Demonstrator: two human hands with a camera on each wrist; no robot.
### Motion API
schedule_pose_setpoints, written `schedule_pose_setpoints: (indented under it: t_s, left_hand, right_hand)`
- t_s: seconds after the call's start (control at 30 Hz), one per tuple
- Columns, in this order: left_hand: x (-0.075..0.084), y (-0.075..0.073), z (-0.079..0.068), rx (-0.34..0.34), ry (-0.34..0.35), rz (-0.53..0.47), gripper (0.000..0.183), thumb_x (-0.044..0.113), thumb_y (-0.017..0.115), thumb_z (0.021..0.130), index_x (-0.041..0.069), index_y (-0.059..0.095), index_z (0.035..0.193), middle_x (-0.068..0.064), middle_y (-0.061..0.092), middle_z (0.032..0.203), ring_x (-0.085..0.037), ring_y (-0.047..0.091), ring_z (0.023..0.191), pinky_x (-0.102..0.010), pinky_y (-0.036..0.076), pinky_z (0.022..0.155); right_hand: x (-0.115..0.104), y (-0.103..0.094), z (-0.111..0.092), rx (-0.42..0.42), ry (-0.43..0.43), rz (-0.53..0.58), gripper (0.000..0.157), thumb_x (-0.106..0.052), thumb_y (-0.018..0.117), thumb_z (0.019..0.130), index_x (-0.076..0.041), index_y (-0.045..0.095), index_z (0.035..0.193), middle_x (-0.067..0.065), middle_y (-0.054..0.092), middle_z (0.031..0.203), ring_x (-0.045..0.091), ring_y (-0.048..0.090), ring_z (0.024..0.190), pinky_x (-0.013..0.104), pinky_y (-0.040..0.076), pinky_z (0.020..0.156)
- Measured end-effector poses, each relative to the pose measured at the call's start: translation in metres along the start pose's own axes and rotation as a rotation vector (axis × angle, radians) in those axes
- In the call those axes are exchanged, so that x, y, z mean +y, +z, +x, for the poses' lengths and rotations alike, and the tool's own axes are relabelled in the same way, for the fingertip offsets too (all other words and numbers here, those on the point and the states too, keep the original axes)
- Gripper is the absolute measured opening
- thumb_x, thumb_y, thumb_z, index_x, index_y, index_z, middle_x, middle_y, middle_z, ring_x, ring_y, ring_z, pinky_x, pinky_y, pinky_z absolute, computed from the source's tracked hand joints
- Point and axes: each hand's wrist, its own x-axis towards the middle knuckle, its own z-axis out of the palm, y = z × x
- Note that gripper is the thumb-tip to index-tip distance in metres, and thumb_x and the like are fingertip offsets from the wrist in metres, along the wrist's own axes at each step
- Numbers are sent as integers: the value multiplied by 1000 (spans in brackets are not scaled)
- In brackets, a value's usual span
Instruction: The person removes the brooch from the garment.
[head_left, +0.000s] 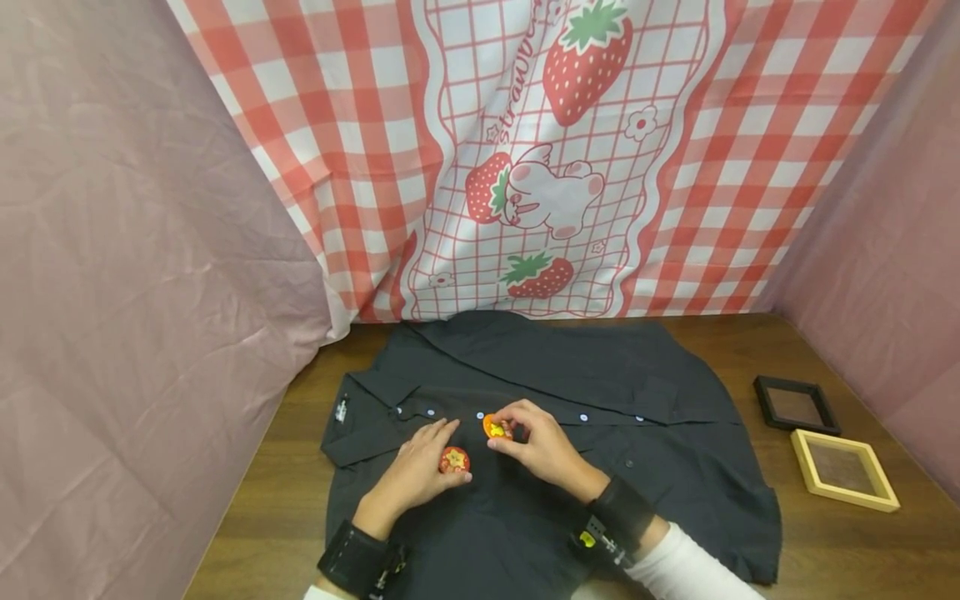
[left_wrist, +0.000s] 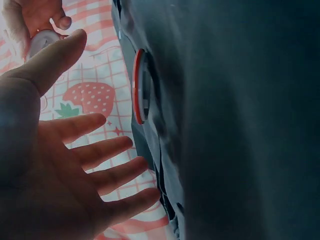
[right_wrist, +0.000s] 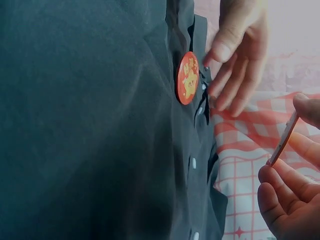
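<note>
A dark button-up shirt [head_left: 480, 525] lies spread on the table. On its front sits a round red badge [head_left: 454, 460] with a yellow figure, seen nearly edge-on in the left wrist view [left_wrist: 140, 87]. My left hand [head_left: 408, 473] is beside this badge, fingers extended and spread; the left wrist view shows a gap between them. Between thumb and fingertips, my right hand [head_left: 551, 450] pinches a second round badge [head_left: 495, 427], orange with a yellow figure. The right wrist view shows that badge [right_wrist: 284, 140] edge-on, raised off the cloth.
Pale buttons [head_left: 583, 417] run along the shirt's placket. To the right, a black frame [head_left: 797, 405] and a light yellow frame [head_left: 844, 469] lie on the wooden table [head_left: 892, 542]. A checked strawberry cloth [head_left: 375, 125] hangs behind, with pinkish drapes [head_left: 150, 250] at the sides.
</note>
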Motion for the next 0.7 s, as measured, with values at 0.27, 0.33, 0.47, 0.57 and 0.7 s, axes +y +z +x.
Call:
schedule_pose_setpoints:
  t_s: [0.27,0.33,0.47,0.57,0.7]
  left_hand:
    - [-1,2,-4,-31,-42,18,81,42,77,80,7,43,145,-21,41,150,-41,38,139,-64,35,107]
    - [-1,2,-4,-37,-47,19,81,42,77,80,8,43,145,-21,41,151,-41,37,139,-65,34,107]
    - [-1,1,-4,-48,-51,34,81,43,77,80,8,44,145,-21,40,151,-42,36,140,-66,32,108]
    - [0,0,-4,-41,-48,48,82,44,77,80,7,44,145,-21,40,151,-44,36,139,-66,32,107]
    - [1,1,-3,-32,-46,64,83,45,78,79,4,45,144,-22,39,152,-44,36,139,-66,32,107]
  right_hand:
    - [-1,-7,0,-42,12,-45,28,-17,82,78,-14,71,103,-1,65,99,13,57,83,19,48,62]
    - [-2,-9,-1,-53,19,-49,28,-19,82,79,-14,71,104,0,65,100,13,57,83,21,49,63]
    - [-2,-12,-3,-58,27,-46,29,-23,81,79,-14,71,104,0,65,99,13,57,82,23,50,63]
    - [-1,-13,-4,-52,36,-43,29,-24,82,78,-14,71,104,-1,64,98,12,57,81,22,50,63]
    - [0,-16,-7,-36,53,-55,29,-21,83,77,-15,71,103,-2,63,97,11,56,81,19,48,62]
